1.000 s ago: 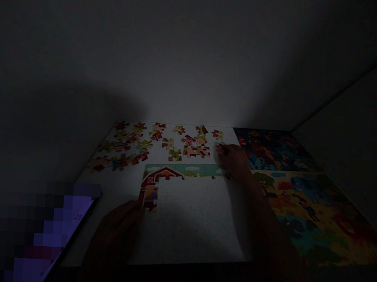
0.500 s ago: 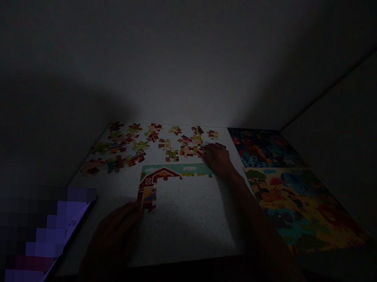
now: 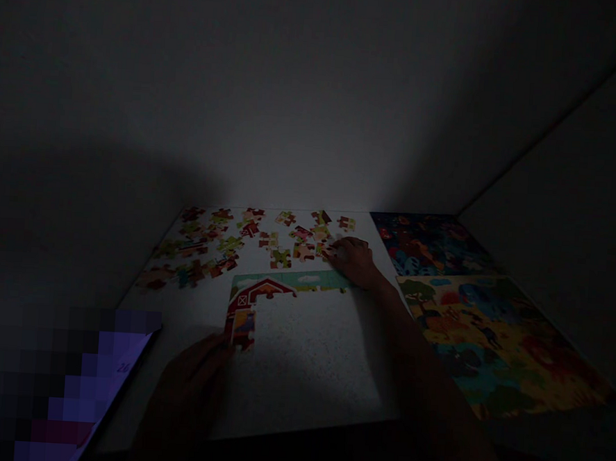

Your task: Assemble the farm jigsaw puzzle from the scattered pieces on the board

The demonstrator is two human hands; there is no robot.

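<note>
A partly joined jigsaw puzzle (image 3: pixel 242 300) lies on the white table, showing a red barn with a strip of sky along its top. My left hand (image 3: pixel 192 373), dark in shadow, rests by the puzzle's left edge with its fingers stretched out and the tips touching or almost touching it. Beyond the top right of the puzzle, my right hand (image 3: pixel 354 258) has its bent fingers on a puzzle piece (image 3: pixel 326 251), partly hidden under the fingertips. Beside it lie a pinkish loose piece (image 3: pixel 303 251) and a green loose piece (image 3: pixel 280 258).
Many loose pieces (image 3: pixel 190 272) are spread across the back left of the table (image 3: pixel 311 356). On the right lie a dark picture puzzle (image 3: pixel 427 245) and a yellow animal puzzle (image 3: pixel 489 339). A lit, blurred-out screen (image 3: pixel 116 379) stands at lower left. Dim walls enclose the table.
My right hand has shifted slightly, uncovering more of the piece at its fingertips. My left hand stays by the puzzle's edge. The whole view has moved a little.
</note>
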